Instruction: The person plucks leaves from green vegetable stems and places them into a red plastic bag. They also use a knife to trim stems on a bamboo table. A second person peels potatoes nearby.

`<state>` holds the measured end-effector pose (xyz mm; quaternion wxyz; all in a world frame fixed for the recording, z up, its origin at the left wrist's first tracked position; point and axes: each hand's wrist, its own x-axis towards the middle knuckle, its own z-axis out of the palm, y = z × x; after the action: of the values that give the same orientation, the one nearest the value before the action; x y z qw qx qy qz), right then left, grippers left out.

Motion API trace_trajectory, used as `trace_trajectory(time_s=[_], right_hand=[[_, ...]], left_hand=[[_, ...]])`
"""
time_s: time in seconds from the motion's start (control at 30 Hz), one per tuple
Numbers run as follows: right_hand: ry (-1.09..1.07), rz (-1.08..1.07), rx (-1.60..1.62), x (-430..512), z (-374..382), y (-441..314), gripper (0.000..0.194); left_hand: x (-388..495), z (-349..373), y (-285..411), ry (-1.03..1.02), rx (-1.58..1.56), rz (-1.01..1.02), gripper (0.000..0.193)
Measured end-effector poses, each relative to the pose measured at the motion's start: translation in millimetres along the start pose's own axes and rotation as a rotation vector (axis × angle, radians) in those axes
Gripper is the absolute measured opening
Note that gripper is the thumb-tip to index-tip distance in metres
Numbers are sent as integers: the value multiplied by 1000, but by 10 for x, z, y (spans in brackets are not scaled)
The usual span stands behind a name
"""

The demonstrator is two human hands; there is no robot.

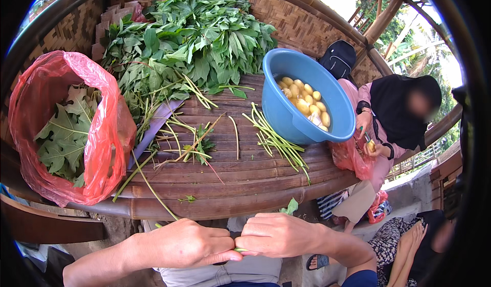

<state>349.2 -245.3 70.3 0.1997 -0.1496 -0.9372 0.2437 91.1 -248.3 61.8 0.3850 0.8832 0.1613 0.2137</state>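
Note:
My left hand (191,243) and my right hand (276,235) meet above my lap, both closed on a green stem (241,250) that shows between the thumbs. Past the right knuckles pokes a small green leaf (290,206); whether it belongs to the same stem is hidden. A long thin stalk (155,191) runs from the bamboo table (215,206) to behind my left knuckles. Trimmed stalks (276,139) lie in a bunch beside the blue basin, with looser stalks (180,133) further left. Behind them rises a big heap of green leaves (207,34).
A red plastic bag (111,133) with lobed leaves stands at left, near a purple strip (157,122). The blue basin (284,110) holds peeled potatoes (303,95) in liquid. At right a person (399,114) peels a potato; another person (402,245) sits lower right.

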Motion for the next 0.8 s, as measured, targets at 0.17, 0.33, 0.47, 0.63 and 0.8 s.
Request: trace_trajectory(time_s=[0.17,0.33,0.47,0.63,0.8], right_hand=[[234,109,55,-72,-91,115,25],[611,510,-245,-241,-111,338,9],[1226,707,108,-549,-220,590,24],[1494,776,529,-895,35,506,31],[1657,691,767,-1062,247,360,29]], left_hand=[[304,16,-65,199,-60,-62,38],[886,258,-346,620,-291,-137,34],[1328,356,-873,899,-1026,-456,37],[2170,516,-1764,1176,-1489,-553,30],[2711,665,-2183,1171,-1111,-678,54]])
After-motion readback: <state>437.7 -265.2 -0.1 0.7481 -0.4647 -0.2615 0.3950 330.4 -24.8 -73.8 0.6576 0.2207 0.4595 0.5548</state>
